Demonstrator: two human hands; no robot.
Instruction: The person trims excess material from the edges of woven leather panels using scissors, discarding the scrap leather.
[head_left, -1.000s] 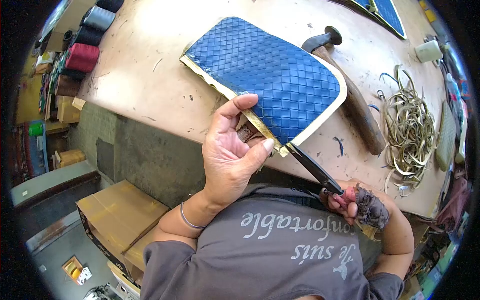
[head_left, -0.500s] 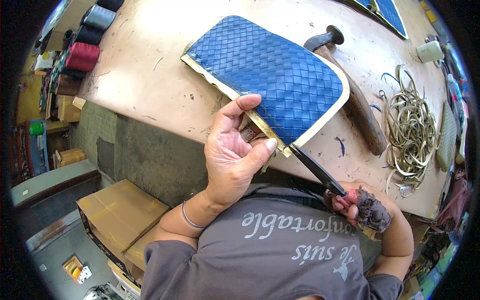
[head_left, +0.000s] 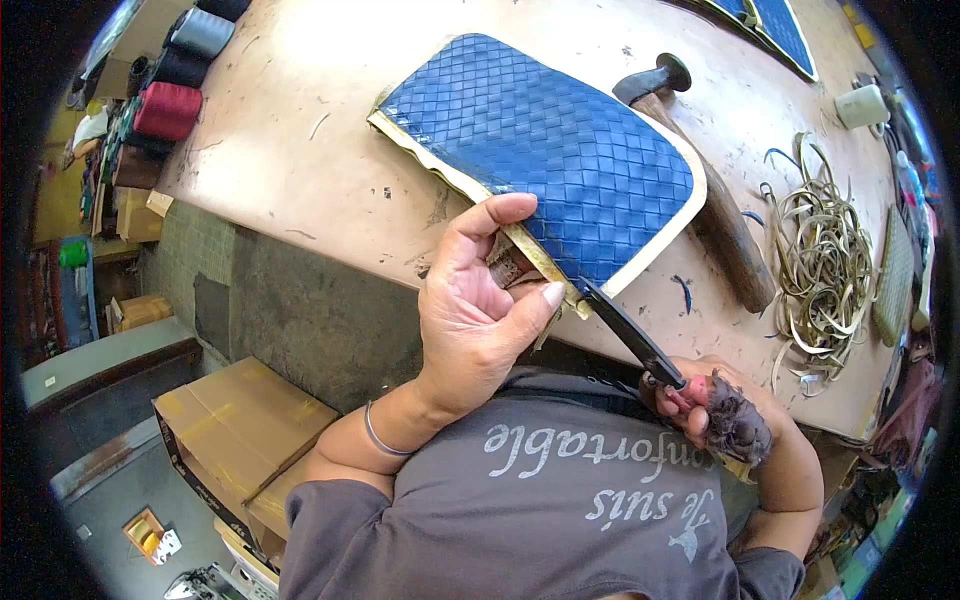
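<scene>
A blue woven leather panel (head_left: pixel 550 150) with a pale cream border is tilted above the worktable. My left hand (head_left: pixel 480 300) pinches its near edge between thumb and fingers, close to the near corner. My right hand (head_left: pixel 700 400) grips a pair of scissors (head_left: pixel 635 335) with long black blades and handles wrapped in dark cloth. The blade tips meet the panel's near corner, just beside my left thumb. How far the blades are apart I cannot make out. A ragged bit of the border hangs below that corner.
On the worktable (head_left: pixel 290 160), a wooden-handled hammer (head_left: pixel 735 235) lies right of the panel. Farther right are a tangle of cut strips (head_left: pixel 820 240) and a white spool (head_left: pixel 860 106). Thread cones (head_left: pixel 167 110) line the left side. A cardboard box (head_left: pixel 240 420) stands below the table's edge.
The panel and my left hand have shifted slightly to the right. The scissors' blades have moved a little left, now lying farther onto the panel's near corner.
</scene>
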